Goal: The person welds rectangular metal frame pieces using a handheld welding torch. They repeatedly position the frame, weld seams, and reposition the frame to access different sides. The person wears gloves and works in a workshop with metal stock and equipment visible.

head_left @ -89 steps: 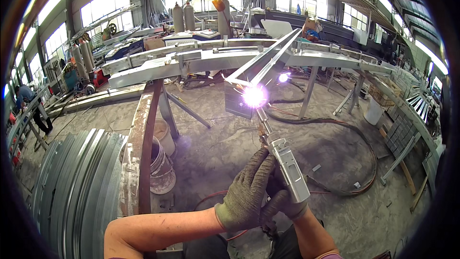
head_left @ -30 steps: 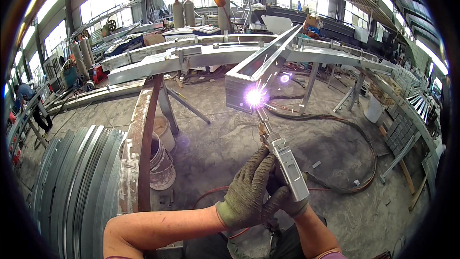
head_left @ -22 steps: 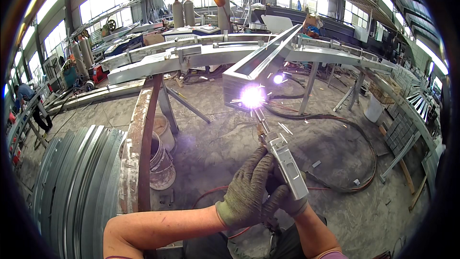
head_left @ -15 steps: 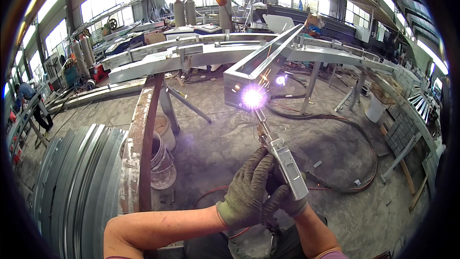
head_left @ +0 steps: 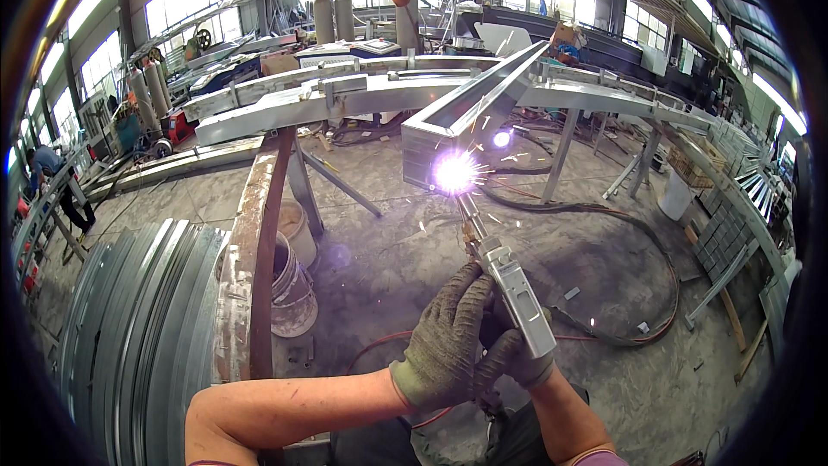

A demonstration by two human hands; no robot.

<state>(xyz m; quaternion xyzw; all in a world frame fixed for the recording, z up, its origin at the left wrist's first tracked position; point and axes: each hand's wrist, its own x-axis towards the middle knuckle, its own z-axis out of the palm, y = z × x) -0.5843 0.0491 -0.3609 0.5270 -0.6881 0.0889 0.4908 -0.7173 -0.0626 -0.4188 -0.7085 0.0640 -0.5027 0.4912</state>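
Both my hands, in dark green work gloves, are closed round a silver welding torch [head_left: 517, 295] that points away from me. My left hand [head_left: 446, 341] wraps the torch from the left, fingers up near its neck. Lower down, my right hand [head_left: 517, 361] grips the handle, partly hidden behind the torch body and my left hand. At the torch tip a bright white-violet glare with sparks burns against the end of a metal channel [head_left: 423, 155]. That glare hides the exact contact spot. The channel stretches away from me across a long metal frame [head_left: 379, 102].
A rusty beam [head_left: 250, 276] runs on the left, with buckets [head_left: 293, 298] beside it and stacked metal strips [head_left: 142, 328] further left. Thick cables [head_left: 642, 229] loop over the floor at right. A white bucket [head_left: 674, 196] stands at right. Another person [head_left: 59, 185] is at far left.
The sparks have changed shape and now spray more to the right. My hands and the torch have hardly moved.
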